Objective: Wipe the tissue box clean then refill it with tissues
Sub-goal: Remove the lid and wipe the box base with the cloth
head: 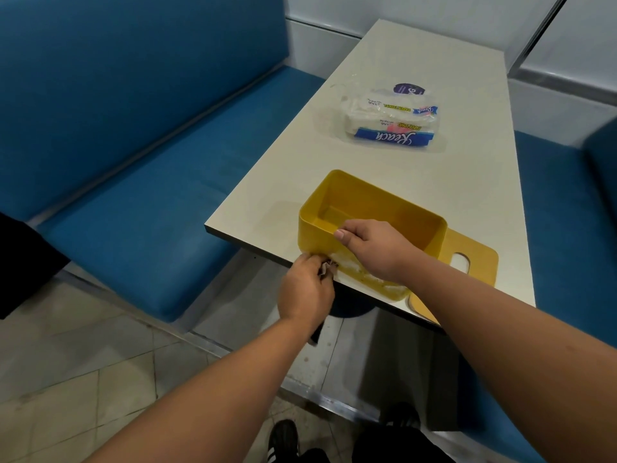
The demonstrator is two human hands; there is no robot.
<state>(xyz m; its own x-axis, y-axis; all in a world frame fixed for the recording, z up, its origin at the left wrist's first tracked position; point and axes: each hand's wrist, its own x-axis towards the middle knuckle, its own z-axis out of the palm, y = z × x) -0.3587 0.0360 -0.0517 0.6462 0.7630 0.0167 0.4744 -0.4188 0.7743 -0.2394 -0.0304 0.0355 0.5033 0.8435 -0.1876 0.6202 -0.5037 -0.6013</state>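
A yellow tissue box (377,208) stands open and empty at the near end of the table (467,95). My right hand (370,245) grips its near rim, thumb over the edge. My left hand (305,289) is closed on a crumpled cloth (327,267), pressed against the box's near outer wall, where whitish smears show. The box's yellow lid (474,259), with its oval slot, lies flat under and beside the box at the right. A pack of paper towels (394,120) in clear and blue wrapping lies farther up the table.
Blue padded benches run along both sides of the table, left (133,212) and right (567,212). The near table edge is just under my hands. Tiled floor (66,362) and my black shoes (283,439) are below.
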